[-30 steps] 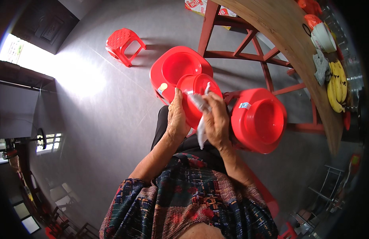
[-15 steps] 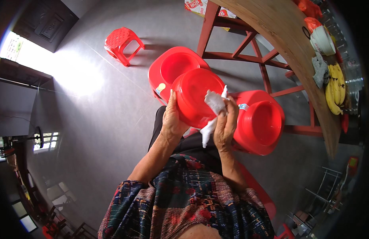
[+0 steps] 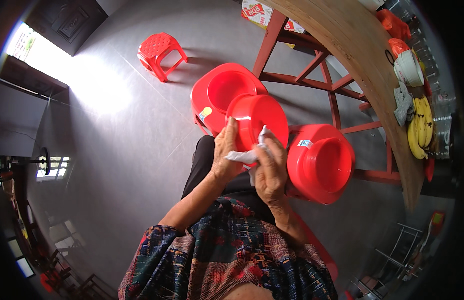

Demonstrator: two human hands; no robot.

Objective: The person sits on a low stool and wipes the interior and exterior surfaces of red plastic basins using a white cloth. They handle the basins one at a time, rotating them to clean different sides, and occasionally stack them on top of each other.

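Observation:
A shiny red plastic bowl [image 3: 268, 114] is held up and tilted in front of me, above my dark-trousered legs. My left hand [image 3: 225, 156] grips it by the left side, thumb along its outer wall. Pinched in the fingers of my right hand [image 3: 271, 175] is a crumpled white cloth [image 3: 242, 156], pressed to the bowl's lower near edge; the right fingers are slightly blurred. Behind the held bowl, another red bowl [image 3: 231, 89] rests on a red plastic stool [image 3: 200, 94]. To the right, a second red stool [image 3: 300, 167] carries a similar round bowl [image 3: 333, 162].
A small red stool [image 3: 159, 49] stands on the grey floor [image 3: 137, 165] at far left. A wooden table [image 3: 349, 47] with red legs curves along the right, bearing bananas [image 3: 420, 125], a grey cloth [image 3: 403, 104] and white bowls [image 3: 408, 69]. Printed cartons [image 3: 257, 12] sit beneath it.
The held bowl has tipped so more of its outer wall shows. My right hand has brought the cloth down and left along its near edge, closer to my left hand.

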